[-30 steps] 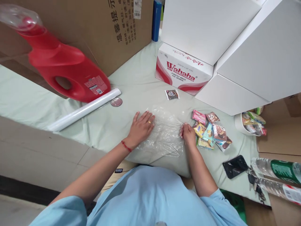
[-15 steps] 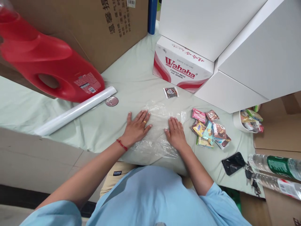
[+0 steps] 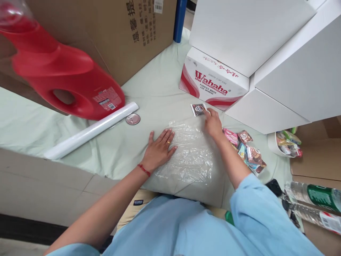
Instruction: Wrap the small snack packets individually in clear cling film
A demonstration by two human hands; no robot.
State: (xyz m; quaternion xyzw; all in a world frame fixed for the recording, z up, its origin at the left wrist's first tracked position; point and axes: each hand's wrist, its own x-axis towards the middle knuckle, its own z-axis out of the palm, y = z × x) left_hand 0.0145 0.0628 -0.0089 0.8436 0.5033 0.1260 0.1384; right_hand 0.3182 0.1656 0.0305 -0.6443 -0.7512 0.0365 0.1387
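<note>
Left hand [image 3: 160, 150] is lying flat, fingers spread, on crinkled clear plastic bag [image 3: 193, 156] over pale green sheet [image 3: 156, 89]. Right hand [image 3: 213, 123] is touching small brown snack packet [image 3: 198, 108] just beyond it, grip unclear. Big brown cardboard box [image 3: 112, 39] is standing far left.

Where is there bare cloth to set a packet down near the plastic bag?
Bare cloth lies beyond the plastic bag, between the red jug and the Wahaha box, and left of the left hand, below the white roll. The right side is crowded: snack pile, cup, bottles.
</note>
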